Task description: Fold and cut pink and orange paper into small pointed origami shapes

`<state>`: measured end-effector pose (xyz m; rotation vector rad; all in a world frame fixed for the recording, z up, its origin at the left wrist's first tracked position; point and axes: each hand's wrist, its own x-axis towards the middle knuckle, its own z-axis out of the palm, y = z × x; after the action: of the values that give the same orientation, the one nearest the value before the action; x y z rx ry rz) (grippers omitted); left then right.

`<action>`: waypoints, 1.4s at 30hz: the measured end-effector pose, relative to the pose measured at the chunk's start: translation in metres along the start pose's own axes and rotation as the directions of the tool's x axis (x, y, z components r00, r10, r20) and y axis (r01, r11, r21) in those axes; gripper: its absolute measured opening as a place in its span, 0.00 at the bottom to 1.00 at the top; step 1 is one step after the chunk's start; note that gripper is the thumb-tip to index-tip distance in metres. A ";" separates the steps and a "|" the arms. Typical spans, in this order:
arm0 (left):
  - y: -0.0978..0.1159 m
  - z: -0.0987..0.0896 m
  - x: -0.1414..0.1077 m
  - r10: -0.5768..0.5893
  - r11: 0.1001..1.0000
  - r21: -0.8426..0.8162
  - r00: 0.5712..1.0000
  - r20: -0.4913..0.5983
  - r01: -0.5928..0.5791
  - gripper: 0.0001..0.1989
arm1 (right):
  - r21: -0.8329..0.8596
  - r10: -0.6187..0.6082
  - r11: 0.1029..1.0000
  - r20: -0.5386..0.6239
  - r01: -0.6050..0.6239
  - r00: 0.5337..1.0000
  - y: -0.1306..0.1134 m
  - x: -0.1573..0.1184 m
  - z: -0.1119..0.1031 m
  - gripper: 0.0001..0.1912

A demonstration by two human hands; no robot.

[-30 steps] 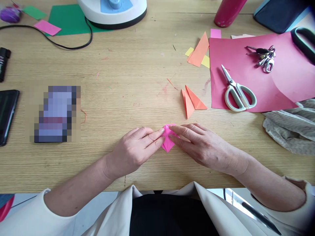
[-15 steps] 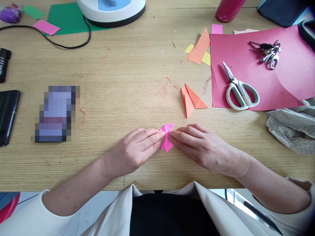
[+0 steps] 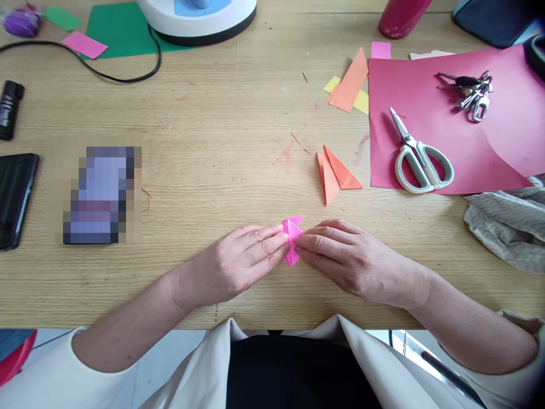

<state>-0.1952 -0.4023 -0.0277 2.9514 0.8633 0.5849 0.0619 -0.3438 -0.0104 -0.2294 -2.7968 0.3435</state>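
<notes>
A small folded pink paper (image 3: 293, 230) lies near the front of the table, its pointed tips showing above and below my fingers. My left hand (image 3: 244, 258) presses on its left side with the fingers together. From the other side, my right hand (image 3: 344, 255) pinches the right edge; both thumbs are mostly hidden. Just beyond my right hand rests a folded orange paper (image 3: 336, 175) with sharp points.
White-handled scissors (image 3: 419, 159) and a bunch of keys (image 3: 472, 94) lie on a large red sheet (image 3: 464, 147) at right. Orange strips (image 3: 349, 82) sit beside it. A blurred phone (image 3: 96, 196) and a black phone (image 3: 15, 199) are at left. A crumpled cloth (image 3: 506, 227) lies right.
My fingers have shifted slightly on the pink paper, the left ones reaching a little further over it. The whole view has moved a little; the other things stay put.
</notes>
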 end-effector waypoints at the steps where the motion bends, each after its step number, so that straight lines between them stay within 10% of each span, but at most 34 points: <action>1: 0.000 0.000 0.000 0.004 1.000 0.000 1.000 -0.001 -0.004 0.19 | -0.001 0.002 1.000 -0.005 -0.002 1.000 0.000 0.000 0.000 0.16; 42: 0.004 0.005 0.003 -0.062 0.998 -0.016 0.996 -0.059 0.061 0.20 | 0.005 0.075 0.997 -0.036 -0.075 0.997 0.002 -0.004 0.009 0.15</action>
<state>-0.1889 -0.4034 -0.0304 2.8966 0.9476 0.6753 0.0633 -0.3450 -0.0203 -0.3372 -2.7571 0.3591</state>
